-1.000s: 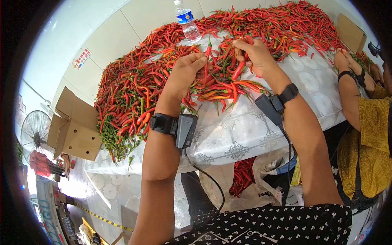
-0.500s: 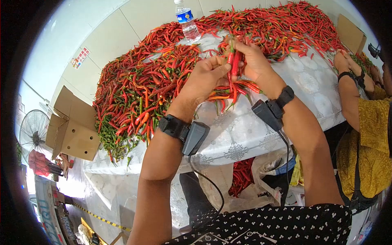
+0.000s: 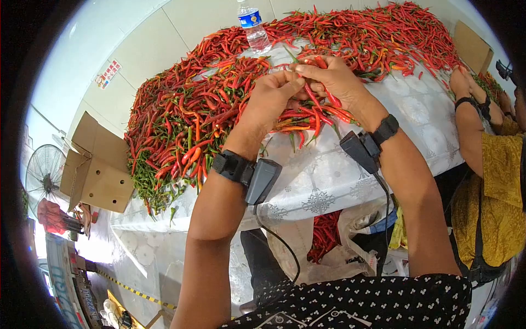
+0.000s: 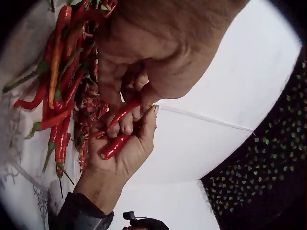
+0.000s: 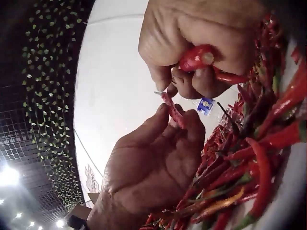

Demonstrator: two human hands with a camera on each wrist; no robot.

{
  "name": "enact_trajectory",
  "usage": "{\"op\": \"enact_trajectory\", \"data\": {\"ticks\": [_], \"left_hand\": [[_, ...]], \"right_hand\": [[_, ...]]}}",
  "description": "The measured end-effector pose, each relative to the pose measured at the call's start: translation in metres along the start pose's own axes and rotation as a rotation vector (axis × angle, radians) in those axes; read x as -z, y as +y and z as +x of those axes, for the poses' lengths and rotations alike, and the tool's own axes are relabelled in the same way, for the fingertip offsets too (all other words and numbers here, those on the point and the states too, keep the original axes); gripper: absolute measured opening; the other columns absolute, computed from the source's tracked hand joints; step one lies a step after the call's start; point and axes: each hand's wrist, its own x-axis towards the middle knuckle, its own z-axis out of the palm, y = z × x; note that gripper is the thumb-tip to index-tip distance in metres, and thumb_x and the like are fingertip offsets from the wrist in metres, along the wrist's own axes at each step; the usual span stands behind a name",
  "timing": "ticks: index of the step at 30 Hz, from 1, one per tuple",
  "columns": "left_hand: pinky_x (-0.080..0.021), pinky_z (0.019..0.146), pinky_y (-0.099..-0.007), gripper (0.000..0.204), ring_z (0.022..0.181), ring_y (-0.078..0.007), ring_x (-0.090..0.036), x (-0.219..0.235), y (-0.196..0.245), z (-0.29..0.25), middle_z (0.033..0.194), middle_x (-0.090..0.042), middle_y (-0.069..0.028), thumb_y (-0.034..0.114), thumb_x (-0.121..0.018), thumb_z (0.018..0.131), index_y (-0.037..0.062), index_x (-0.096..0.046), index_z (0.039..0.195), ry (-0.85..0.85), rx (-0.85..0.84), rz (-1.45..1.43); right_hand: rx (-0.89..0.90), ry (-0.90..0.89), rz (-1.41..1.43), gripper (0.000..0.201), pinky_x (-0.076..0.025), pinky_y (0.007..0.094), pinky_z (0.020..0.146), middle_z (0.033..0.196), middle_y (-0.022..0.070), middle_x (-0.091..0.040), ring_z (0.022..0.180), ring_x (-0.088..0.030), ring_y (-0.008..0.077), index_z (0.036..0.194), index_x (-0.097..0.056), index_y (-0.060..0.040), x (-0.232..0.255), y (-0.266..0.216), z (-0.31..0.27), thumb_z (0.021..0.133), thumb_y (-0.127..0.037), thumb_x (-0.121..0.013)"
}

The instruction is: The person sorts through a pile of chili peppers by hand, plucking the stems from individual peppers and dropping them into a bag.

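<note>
My left hand (image 3: 269, 100) pinches a slim red chili (image 3: 312, 96) between thumb and fingers, its green stem (image 3: 290, 54) pointing up by the right thumb. My right hand (image 3: 342, 85) touches the stem end with its fingertips and keeps a thicker red chili (image 3: 332, 99) in its curled fingers. In the right wrist view, that thicker chili (image 5: 195, 57) shows a pale, stemless end, and the slim chili (image 5: 172, 111) lies between the two hands. A small group of chilies (image 3: 315, 118) rests on the cloth below the hands.
Red chilies (image 3: 181, 109) are heaped across the table (image 3: 307, 181). A water bottle (image 3: 255, 33) stands behind the hands. Cardboard boxes (image 3: 107, 181) stand at both ends; another person's arm (image 3: 468, 120) is at right. A bag of chilies (image 3: 326, 236) sits below the table edge.
A second ago the hands were apart, each with a chili. The left hand has moved right to meet the right hand, and the slim chili now leans with its stem toward the upper left.
</note>
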Motion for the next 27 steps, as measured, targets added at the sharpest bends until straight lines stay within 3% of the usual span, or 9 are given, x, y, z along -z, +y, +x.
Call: {"op": "enact_trajectory", "data": {"ticks": [5, 8, 10, 15, 17, 19, 23, 25, 27], "left_hand": [[-0.044, 0.058, -0.0189, 0.013, 0.066, -0.0064, -0.053, 0.000, 0.010, -0.005, 0.076, -0.057, 0.0007, 0.018, -0.053, 0.087, 0.0055, -0.058, 0.087, 0.135, -0.043, 0.096], [-0.040, 0.054, -0.0185, 0.011, 0.063, -0.0057, -0.052, 0.005, 0.011, -0.002, 0.073, -0.059, -0.0008, 0.013, -0.057, 0.083, 0.0025, -0.061, 0.084, 0.146, -0.102, -0.036], [-0.040, 0.054, -0.0195, 0.012, 0.062, -0.0057, -0.051, 0.003, 0.010, -0.002, 0.071, -0.059, -0.0007, 0.012, -0.058, 0.082, 0.0009, -0.062, 0.079, 0.162, -0.207, 0.091], [-0.042, 0.054, -0.0242, 0.014, 0.060, -0.0085, -0.053, 0.001, 0.014, -0.005, 0.068, -0.061, -0.0036, 0.011, -0.060, 0.079, -0.0019, -0.061, 0.075, 0.218, -0.237, 0.377], [-0.043, 0.054, -0.0261, 0.013, 0.059, -0.0100, -0.054, -0.002, 0.015, -0.007, 0.067, -0.061, -0.0054, 0.010, -0.061, 0.078, -0.0026, -0.060, 0.075, 0.240, -0.262, 0.473], [-0.038, 0.048, -0.0235, 0.014, 0.054, -0.0064, -0.046, -0.001, 0.011, -0.005, 0.060, -0.055, -0.0005, 0.010, -0.062, 0.077, 0.0011, -0.055, 0.070, 0.292, -0.424, 0.664], [-0.040, 0.049, -0.0258, 0.013, 0.054, -0.0092, -0.048, 0.002, 0.006, -0.002, 0.060, -0.055, -0.0033, 0.010, -0.064, 0.075, 0.0005, -0.056, 0.071, 0.371, -0.512, 0.820], [-0.041, 0.051, -0.0261, 0.014, 0.055, -0.0101, -0.050, 0.007, 0.007, -0.002, 0.059, -0.055, -0.0049, 0.012, -0.065, 0.074, 0.0005, -0.058, 0.073, 0.456, -0.686, 1.039], [-0.041, 0.050, -0.0262, 0.015, 0.055, -0.0102, -0.050, 0.011, 0.009, -0.003, 0.059, -0.055, -0.0038, 0.013, -0.065, 0.075, 0.0002, -0.057, 0.073, 0.487, -0.594, 0.972]], "right_hand": [[0.033, 0.018, -0.081, 0.024, -0.031, 0.0179, 0.041, 0.061, -0.0037, -0.049, 0.046, -0.040, 0.0032, 0.085, -0.058, -0.0043, 0.002, 0.002, 0.001, 0.071, -0.019, -0.072], [0.001, 0.037, -0.226, 0.026, -0.033, 0.0181, 0.044, 0.064, -0.0022, -0.053, 0.050, -0.043, 0.0029, 0.085, -0.059, -0.0032, 0.000, -0.002, -0.002, 0.069, -0.019, -0.073], [-0.040, 0.044, -0.307, 0.027, -0.035, 0.0185, 0.045, 0.067, -0.0013, -0.055, 0.053, -0.045, 0.0029, 0.085, -0.060, -0.0025, -0.002, -0.003, -0.003, 0.068, -0.018, -0.073], [-0.051, 0.032, -0.456, 0.025, -0.040, 0.0206, 0.054, 0.072, -0.0009, -0.057, 0.062, -0.050, 0.0054, 0.084, -0.060, -0.0008, -0.007, -0.009, -0.008, 0.067, -0.015, -0.072], [-0.045, 0.037, -0.433, 0.025, -0.040, 0.0205, 0.054, 0.072, -0.0010, -0.057, 0.062, -0.050, 0.0053, 0.083, -0.060, -0.0009, -0.005, -0.003, -0.005, 0.067, -0.015, -0.072], [-0.039, 0.041, -0.410, 0.024, -0.039, 0.0204, 0.054, 0.072, -0.0011, -0.057, 0.061, -0.050, 0.0053, 0.083, -0.060, -0.0010, -0.005, 0.000, -0.004, 0.067, -0.014, -0.072], [-0.085, 0.025, -0.392, 0.021, -0.038, 0.0211, 0.051, 0.068, -0.0022, -0.054, 0.058, -0.047, 0.0051, 0.079, -0.058, -0.0025, -0.006, 0.000, -0.005, 0.068, -0.017, -0.070], [-0.103, 0.028, -0.392, 0.021, -0.037, 0.0210, 0.049, 0.066, -0.0027, -0.053, 0.056, -0.045, 0.0050, 0.077, -0.058, -0.0031, -0.006, 0.000, -0.005, 0.069, -0.019, -0.070], [-0.073, 0.121, -0.211, 0.018, -0.028, 0.0194, 0.042, 0.059, -0.0039, -0.049, 0.044, -0.037, 0.0038, 0.077, -0.057, -0.0080, 0.000, 0.004, 0.001, 0.077, -0.023, -0.066]]}}
